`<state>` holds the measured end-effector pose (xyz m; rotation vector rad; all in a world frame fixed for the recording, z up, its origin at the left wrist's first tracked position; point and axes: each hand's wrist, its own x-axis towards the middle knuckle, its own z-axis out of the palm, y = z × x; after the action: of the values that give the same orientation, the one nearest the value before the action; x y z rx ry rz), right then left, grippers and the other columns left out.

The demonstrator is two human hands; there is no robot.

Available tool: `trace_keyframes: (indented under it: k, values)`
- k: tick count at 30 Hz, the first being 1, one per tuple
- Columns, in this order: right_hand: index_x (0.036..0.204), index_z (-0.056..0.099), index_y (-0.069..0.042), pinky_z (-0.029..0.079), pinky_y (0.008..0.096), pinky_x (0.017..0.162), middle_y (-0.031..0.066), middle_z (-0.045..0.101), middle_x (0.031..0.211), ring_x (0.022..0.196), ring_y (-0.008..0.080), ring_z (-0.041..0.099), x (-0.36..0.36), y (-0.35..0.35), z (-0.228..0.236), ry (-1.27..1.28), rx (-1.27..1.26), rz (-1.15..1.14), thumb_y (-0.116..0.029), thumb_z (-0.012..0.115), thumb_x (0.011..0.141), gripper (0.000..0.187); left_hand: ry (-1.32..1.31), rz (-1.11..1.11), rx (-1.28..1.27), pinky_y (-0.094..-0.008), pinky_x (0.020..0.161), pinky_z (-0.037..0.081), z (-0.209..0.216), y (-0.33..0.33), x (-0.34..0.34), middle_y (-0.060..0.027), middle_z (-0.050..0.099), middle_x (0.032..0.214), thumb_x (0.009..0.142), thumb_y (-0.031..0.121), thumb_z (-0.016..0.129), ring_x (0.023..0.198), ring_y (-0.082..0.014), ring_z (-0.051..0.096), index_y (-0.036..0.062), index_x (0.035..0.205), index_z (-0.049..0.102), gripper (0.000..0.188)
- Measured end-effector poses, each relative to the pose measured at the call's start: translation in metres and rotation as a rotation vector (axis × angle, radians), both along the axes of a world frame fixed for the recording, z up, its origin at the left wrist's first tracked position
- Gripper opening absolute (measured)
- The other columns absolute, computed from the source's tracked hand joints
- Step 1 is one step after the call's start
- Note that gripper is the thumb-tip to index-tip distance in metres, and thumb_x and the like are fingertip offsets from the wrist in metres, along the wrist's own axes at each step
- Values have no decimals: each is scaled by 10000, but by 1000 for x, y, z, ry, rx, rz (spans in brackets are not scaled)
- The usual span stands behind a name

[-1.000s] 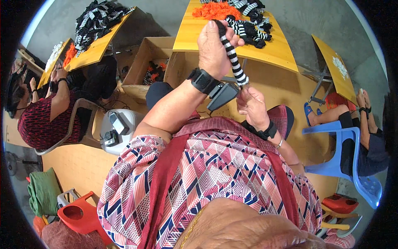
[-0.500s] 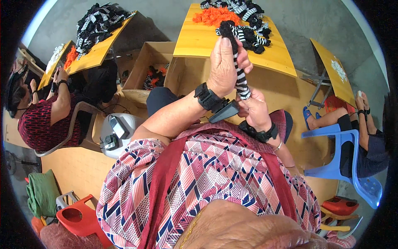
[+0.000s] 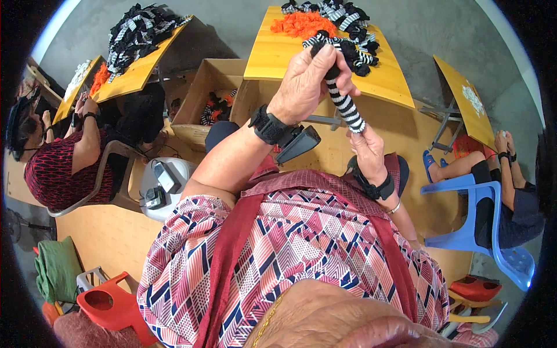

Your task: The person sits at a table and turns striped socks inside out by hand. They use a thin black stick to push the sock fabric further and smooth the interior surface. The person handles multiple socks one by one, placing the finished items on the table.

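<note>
A black-and-white striped knit tube (image 3: 346, 108) with a black upper end is stretched at a slant between my two hands, in front of the near table edge. My left hand (image 3: 310, 81) wraps round the black upper part, thumb uppermost. Its striped lower end is pinched by the fingertips of my right hand (image 3: 369, 153). Beyond my left hand, more striped and black knit pieces (image 3: 362, 55) lie heaped on the yellow table (image 3: 267, 65). A fluffy orange pile (image 3: 301, 24) sits beside them.
Left of the table stands an open cardboard box (image 3: 200, 95) holding striped and orange pieces. A white stool (image 3: 168, 188) with small devices is at my left. Co-workers sit on both sides, one on a blue plastic chair (image 3: 458, 232). Another knit heap (image 3: 142, 35) covers the left table.
The tube's lower end has swung right and slightly up, along with my right hand. My left hand has shifted a little left, its fingers now wrapped closer round the black part.
</note>
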<state>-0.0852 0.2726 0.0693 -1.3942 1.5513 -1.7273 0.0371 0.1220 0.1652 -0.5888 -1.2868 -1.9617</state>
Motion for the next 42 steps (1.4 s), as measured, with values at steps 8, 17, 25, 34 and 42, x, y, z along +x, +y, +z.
trace_keyframes:
  k: [8, 17, 25, 34, 42]
  values:
    - [874, 539, 12, 393, 239, 591, 33, 523, 705, 660, 94, 468, -11, 2, 3, 452, -57, -209, -77, 475, 843, 114, -118, 90, -158, -437, 691, 489, 5, 3, -1, -52, 395, 515, 895, 261, 359, 503, -162, 445, 53, 617, 380, 348]
    - [854, 541, -8, 301, 193, 473, -34, 434, 631, 531, 50, 359, 4, -4, 2, 435, -129, -143, -126, 493, 847, 127, -84, 83, -90, -300, 432, 364, -9, 17, -9, 3, 259, 444, 894, 325, 387, 389, -106, 278, 89, 570, 312, 408]
    - [803, 514, -30, 249, 168, 407, -35, 399, 586, 478, 39, 323, 22, -12, 0, -466, 119, 303, -98, 482, 831, 80, -159, 37, 47, -282, 418, 329, -18, 10, -9, 3, 267, 486, 891, 373, 388, 411, -97, 257, 91, 652, 336, 373]
    - [897, 477, -35, 278, 169, 430, -15, 406, 642, 503, 38, 321, 16, -6, 9, -465, 153, 249, -147, 470, 871, 115, -147, 65, 78, -387, 688, 484, -19, -16, -9, -41, 437, 642, 889, 335, 416, 600, -148, 464, 42, 979, 462, 310]
    - [848, 477, -33, 288, 166, 435, -25, 396, 643, 504, 34, 324, 2, 5, -13, -411, 135, 231, -156, 434, 890, 137, 81, 102, 168, -357, 680, 457, -19, -27, -19, -29, 440, 690, 877, 175, 458, 635, -156, 452, 29, 891, 504, 153]
